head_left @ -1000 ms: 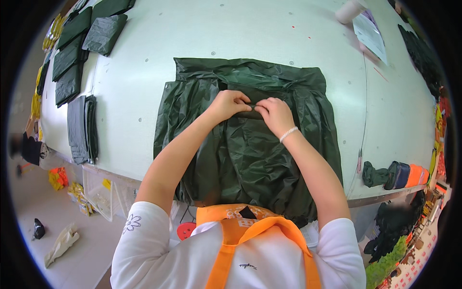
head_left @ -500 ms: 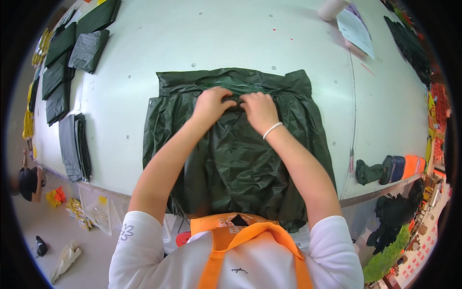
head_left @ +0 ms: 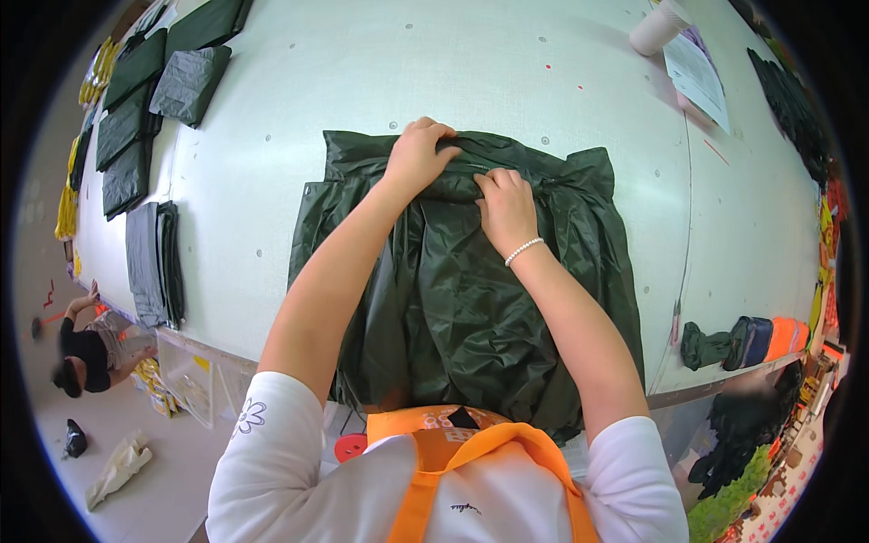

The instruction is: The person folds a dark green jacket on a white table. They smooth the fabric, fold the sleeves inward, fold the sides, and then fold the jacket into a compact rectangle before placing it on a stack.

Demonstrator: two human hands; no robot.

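Observation:
A dark green garment point(head_left: 471, 308) of thin, shiny, waterproof-looking fabric lies spread on the pale table in front of me, creased, its near edge reaching my orange apron. Across its far end runs a folded band point(head_left: 362, 152). My left hand point(head_left: 419, 158) is at that band, its fingers curled over the fabric and the thumb below them. Just right of it and a little nearer, my right hand point(head_left: 509, 210) pinches the fabric beneath the band, fingers bent and close together. Part of the fabric is hidden under both hands.
Folded dark green pieces point(head_left: 127, 136) lie along the table's left side, with a grey-green stack point(head_left: 154, 262) nearer. Rolled bundles point(head_left: 742, 342) sit at the right edge. A white roll point(head_left: 659, 27) and papers point(head_left: 695, 81) are far right. A person point(head_left: 95, 348) bends at left.
My left hand has moved away from me and apart from the right, up onto the far band. My right hand stays at the fabric below it. The view has shifted slightly; the person at left shows more.

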